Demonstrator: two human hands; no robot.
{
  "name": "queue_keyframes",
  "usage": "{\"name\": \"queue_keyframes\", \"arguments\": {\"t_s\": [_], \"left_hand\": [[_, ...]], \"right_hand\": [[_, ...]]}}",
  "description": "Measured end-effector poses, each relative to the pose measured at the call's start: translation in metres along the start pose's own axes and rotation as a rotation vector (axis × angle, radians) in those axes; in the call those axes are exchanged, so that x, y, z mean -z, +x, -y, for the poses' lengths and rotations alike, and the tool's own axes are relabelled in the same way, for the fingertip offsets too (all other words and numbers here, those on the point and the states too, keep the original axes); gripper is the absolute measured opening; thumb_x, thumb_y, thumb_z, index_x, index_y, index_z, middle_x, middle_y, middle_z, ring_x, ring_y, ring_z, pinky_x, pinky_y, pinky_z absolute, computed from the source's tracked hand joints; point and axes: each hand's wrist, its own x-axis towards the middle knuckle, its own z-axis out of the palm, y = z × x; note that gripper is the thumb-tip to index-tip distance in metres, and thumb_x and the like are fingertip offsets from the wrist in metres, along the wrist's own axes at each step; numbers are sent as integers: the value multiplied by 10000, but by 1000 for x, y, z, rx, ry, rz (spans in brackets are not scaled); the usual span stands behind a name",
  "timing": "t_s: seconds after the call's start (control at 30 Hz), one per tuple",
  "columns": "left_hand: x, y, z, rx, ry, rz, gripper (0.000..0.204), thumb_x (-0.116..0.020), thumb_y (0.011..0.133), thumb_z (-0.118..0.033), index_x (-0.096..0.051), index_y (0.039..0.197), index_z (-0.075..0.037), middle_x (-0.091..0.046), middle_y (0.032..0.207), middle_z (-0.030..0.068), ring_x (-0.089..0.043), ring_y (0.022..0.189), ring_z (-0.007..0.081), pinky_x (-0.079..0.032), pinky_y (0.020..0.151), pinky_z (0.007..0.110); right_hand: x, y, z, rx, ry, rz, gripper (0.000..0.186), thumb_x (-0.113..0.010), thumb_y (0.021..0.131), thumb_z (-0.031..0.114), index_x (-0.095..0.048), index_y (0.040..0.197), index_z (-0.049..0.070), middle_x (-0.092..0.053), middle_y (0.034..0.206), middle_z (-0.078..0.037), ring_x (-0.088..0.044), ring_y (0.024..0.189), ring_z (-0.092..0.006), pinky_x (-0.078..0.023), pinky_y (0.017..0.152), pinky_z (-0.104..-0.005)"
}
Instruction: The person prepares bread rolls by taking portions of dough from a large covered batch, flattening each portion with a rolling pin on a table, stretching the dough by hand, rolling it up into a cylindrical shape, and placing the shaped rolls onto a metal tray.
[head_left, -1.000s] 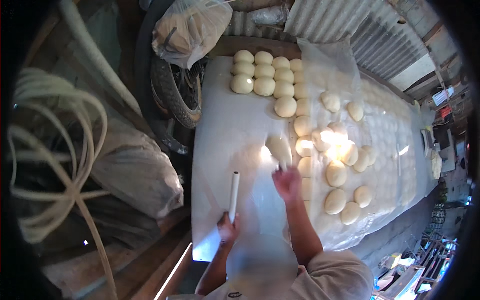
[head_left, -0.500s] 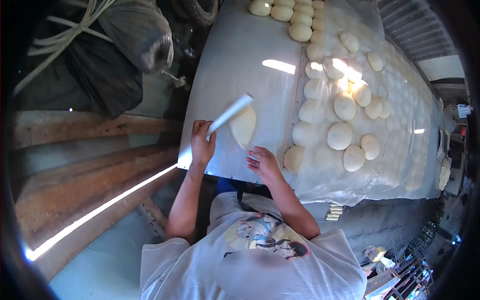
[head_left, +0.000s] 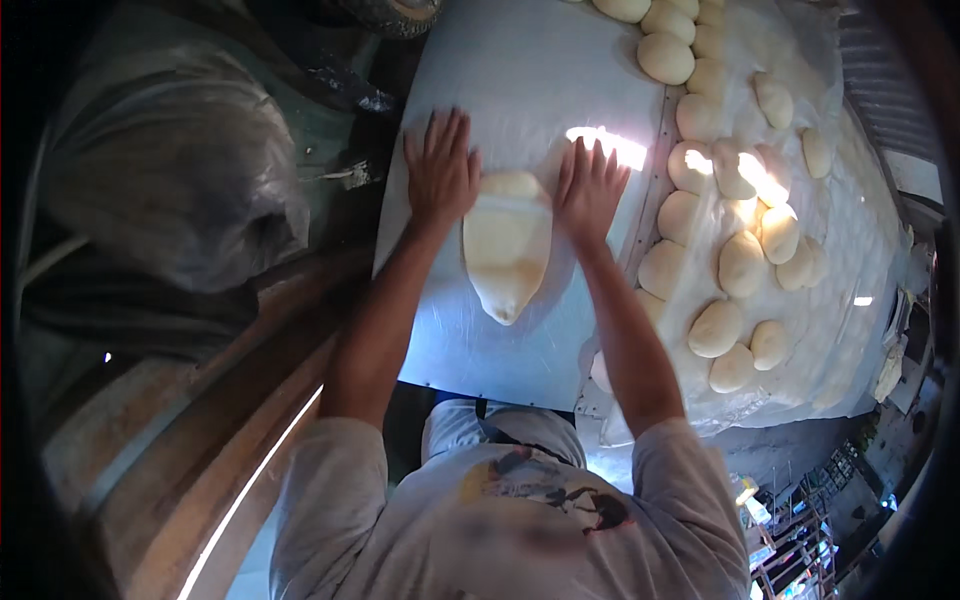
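Note:
A piece of pale dough (head_left: 507, 262) lies on the metal tabletop in front of me, stretched long with a tapered near end. Across its far part runs a white rolling pin (head_left: 512, 203); only its middle shows, both ends being covered by my hands. My left hand (head_left: 440, 172) is flat over the left end, fingers stretched forward. Over the other end lies my right hand (head_left: 592, 190), open in the same way, fingers extended near a bright patch of light. Neither hand is wrapped round the pin.
Several dough balls (head_left: 665, 58) line the seam right of the sheet-metal top (head_left: 540, 90). More lie on and under clear plastic sheeting (head_left: 840, 330) to the right. A covered bundle (head_left: 190, 180) and wooden beams (head_left: 130, 440) flank the table's left side.
The rolling pin went from my raised left hand down across the dough. My right hand moved forward onto its other end. The dough is now longer and flatter.

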Motion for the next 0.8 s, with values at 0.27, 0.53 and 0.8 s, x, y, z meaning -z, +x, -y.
{"name": "queue_keyframes", "arguments": {"t_s": [0.27, 0.53, 0.8], "left_hand": [[1, 6, 5, -58, -78, 132, 519, -502, 996, -307, -490, 1424, -14, -477, 1501, 153, -390, 1426, 324, -230, 1169, 575], [-22, 92, 22, 53, 29, 218, 398, -531, 985, -315, -581, 1247, -18, -561, 1332, 177, -483, 1290, 307, -349, 1030, 562], [13, 25, 11, -13, -85, 139, 387, -619, 939, -405, -681, 745, -75, -676, 738, 160, -683, 731, 379, -528, 647, 512]], "right_hand": [[3, 24, 12, -12, -99, 192, 546, -436, 1010, 339, -449, 1468, 42, -400, 1537, -200, -301, 1448, -449, -154, 1163, -663], [-19, 101, 11, -24, -79, 123, 549, -395, 1035, 331, -421, 1475, 4, -399, 1541, -221, -315, 1453, -413, -138, 1148, -709], [2, 40, 17, 105, -183, 285, 733, -467, 985, 452, -333, 1519, -31, -248, 1622, -222, -202, 1515, -381, -163, 1171, -661]]}}
